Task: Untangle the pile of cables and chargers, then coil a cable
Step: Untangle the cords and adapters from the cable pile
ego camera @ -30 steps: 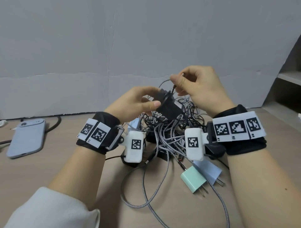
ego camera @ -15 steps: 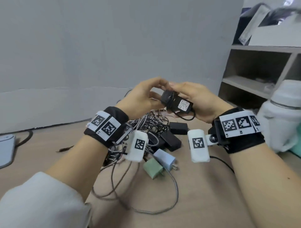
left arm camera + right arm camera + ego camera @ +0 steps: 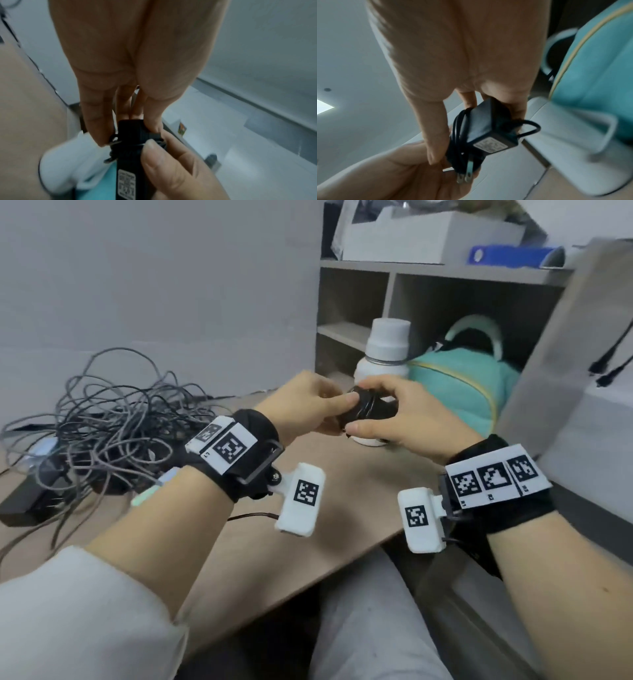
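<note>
A small black charger with its thin black cable wound round its body is held between both hands, above the table's right end and apart from the pile. My left hand pinches its left end and my right hand grips the body from above and below. In the right wrist view the charger shows a white label, the wound cable and two metal prongs. The left wrist view shows the charger end-on between my fingertips. The tangled pile of cables lies on the table at the left.
A white bottle stands just behind my hands, with a teal bag to its right. A grey shelf unit rises at the back right. A black adapter sits at the pile's near left. The table edge runs below my wrists.
Both hands have carried the black charger to the right, away from the pile. Its cable, loose a second ago, is now wrapped round its body. The head view has swung right.
</note>
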`<state>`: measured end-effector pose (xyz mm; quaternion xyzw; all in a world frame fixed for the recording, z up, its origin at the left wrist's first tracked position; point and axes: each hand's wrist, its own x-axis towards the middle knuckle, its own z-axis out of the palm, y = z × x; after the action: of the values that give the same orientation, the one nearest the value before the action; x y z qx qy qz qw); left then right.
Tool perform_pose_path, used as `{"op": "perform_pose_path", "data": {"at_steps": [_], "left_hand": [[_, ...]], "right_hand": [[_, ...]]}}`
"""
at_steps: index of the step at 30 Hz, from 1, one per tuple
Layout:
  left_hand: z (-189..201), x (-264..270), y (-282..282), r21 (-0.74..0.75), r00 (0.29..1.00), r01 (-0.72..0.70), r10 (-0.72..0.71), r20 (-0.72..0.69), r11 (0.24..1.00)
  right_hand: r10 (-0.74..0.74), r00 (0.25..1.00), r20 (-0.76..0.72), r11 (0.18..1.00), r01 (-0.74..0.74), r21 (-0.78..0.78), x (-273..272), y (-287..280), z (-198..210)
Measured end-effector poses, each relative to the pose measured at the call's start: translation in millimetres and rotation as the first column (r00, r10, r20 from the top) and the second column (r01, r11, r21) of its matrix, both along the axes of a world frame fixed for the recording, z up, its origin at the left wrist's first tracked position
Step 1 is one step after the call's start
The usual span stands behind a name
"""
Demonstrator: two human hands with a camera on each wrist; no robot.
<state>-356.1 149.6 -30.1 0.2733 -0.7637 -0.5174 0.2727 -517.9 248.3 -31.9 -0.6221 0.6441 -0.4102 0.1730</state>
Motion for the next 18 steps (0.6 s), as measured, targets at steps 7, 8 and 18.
{"op": "perform_pose_path", "data": {"at_steps": [7, 8, 18], "left_hand": [[-25.4, -125.6, 57.7, -0.003, 0.993, 0.112, -0.112, -0.043, 0.994], [-26.6, -141.1, 65.7, 0.013, 0.992, 0.117, -0.116, -0.049, 0.993], [-72.4, -230.4, 88.1, 0.503, 0.955, 0.006, -0.154, 0.253, 0.864]], "right_hand": [[-0.21, 0.957, -0.199, 0.971, 0.229, 0.072, -101.8, 82.5, -6.4], [-0.239, 0.948, -0.208, 0.963, 0.259, 0.072, -114.9, 91.4, -7.1], [-0.509, 0.834, -0.215, 0.744, 0.551, 0.378, -230.5, 120.0, -65.8]]}}
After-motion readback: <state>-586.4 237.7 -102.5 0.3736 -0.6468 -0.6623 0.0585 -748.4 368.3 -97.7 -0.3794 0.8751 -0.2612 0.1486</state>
